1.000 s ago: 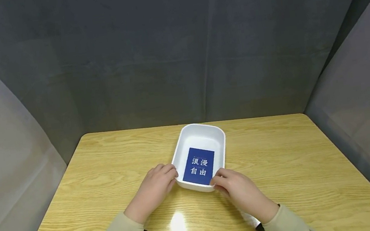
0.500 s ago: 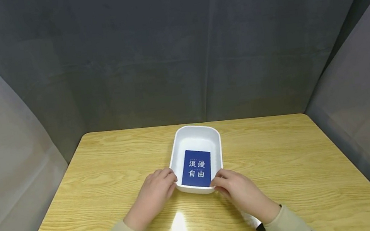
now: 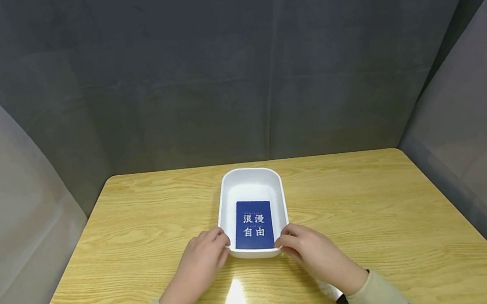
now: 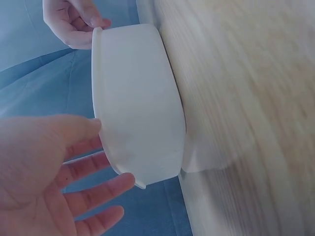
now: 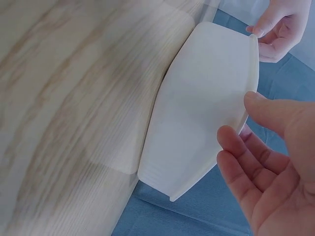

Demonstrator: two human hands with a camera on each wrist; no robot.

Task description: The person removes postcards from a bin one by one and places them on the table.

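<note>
One white rectangular plastic tray (image 3: 222, 211) with rounded corners sits on the light wooden table (image 3: 372, 217), near the middle. Its long axis runs straight away from me, short end toward my body. Inside lies one dark blue card (image 3: 253, 224) with white characters, flat on the tray floor, upright to my view, its long side along the tray's long side, set toward the near end.

My left hand (image 3: 202, 262) is at the near left corner, thumb on the rim, fingers straight and spread beside the outer wall. My right hand (image 3: 314, 253) is at the near right corner, thumb at the rim, fingers loosely extended. Neither grip is clamped round the tray. Two hands, one tray, one card.
</note>
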